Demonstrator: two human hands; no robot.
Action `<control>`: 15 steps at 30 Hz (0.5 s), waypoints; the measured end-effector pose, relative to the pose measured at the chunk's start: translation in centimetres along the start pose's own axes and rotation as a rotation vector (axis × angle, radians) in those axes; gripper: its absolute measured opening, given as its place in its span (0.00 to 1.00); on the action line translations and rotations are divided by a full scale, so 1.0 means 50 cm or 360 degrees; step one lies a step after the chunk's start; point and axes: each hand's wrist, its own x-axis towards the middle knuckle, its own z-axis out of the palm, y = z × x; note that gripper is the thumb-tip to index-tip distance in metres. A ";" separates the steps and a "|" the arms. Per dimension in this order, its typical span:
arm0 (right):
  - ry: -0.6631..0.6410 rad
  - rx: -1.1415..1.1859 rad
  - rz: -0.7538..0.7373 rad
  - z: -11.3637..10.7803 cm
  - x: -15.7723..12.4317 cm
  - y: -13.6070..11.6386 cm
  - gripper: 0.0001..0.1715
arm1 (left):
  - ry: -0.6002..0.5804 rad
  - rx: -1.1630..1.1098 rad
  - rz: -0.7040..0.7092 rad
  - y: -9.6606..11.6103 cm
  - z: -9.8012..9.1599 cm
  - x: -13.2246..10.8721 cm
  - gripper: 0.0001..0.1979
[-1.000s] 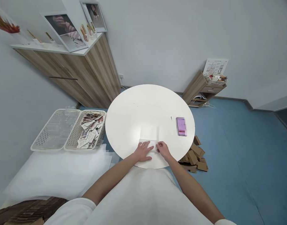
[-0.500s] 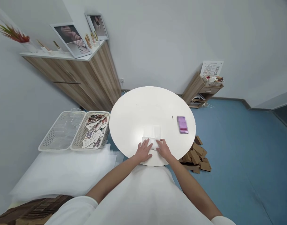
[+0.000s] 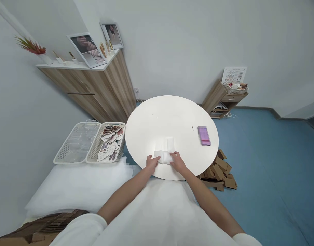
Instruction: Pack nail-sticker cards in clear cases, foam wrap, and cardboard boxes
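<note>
pale grey walls and a blue floor surround a round white tabletop (image 3: 157, 116), which stands clear of the walls so it can be reached from the near side; close to its near edge lies a white folded sheet (image 3: 164, 156), soft-looking, with a narrower strip of the same white stuff (image 3: 170, 142) lying just beyond it toward the middle; it sits this close to the body, probably, so that both forearms can work on it without stretching; the left hand (image 3: 151, 161) has its fingers curled together over the sheet's left end, thumb on top, which looks like a pinch that keeps that end from sliding; the right hand (image 3: 177, 162) rests on the right end, fingers laid onto it, though whether it pinches or only presses cannot be told; a purple packet (image 3: 204, 135) lies well apart on the right of the tabletop, out of the hands' way; to the left, just beside the tabletop, stand a white basket of printed cards (image 3: 110, 145) and a white basket of clear pieces (image 3: 77, 143), touching each other, within the left arm's reach; a stack of white sheets (image 3: 77, 186) lies in front of them; brown cardboard pieces (image 3: 220, 169) are heaped on the floor to the right.
</note>
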 end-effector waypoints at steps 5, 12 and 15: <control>0.0037 0.0018 0.0008 -0.004 0.014 0.002 0.29 | -0.0086 -0.0016 -0.0005 0.025 -0.007 0.002 0.05; 0.0049 0.0243 0.0107 0.002 0.040 -0.004 0.28 | -0.0269 0.0334 0.0423 0.071 0.033 -0.014 0.02; -0.0048 0.0382 0.0062 -0.001 0.046 0.006 0.27 | -0.0305 0.0504 0.0487 0.078 0.056 -0.019 0.04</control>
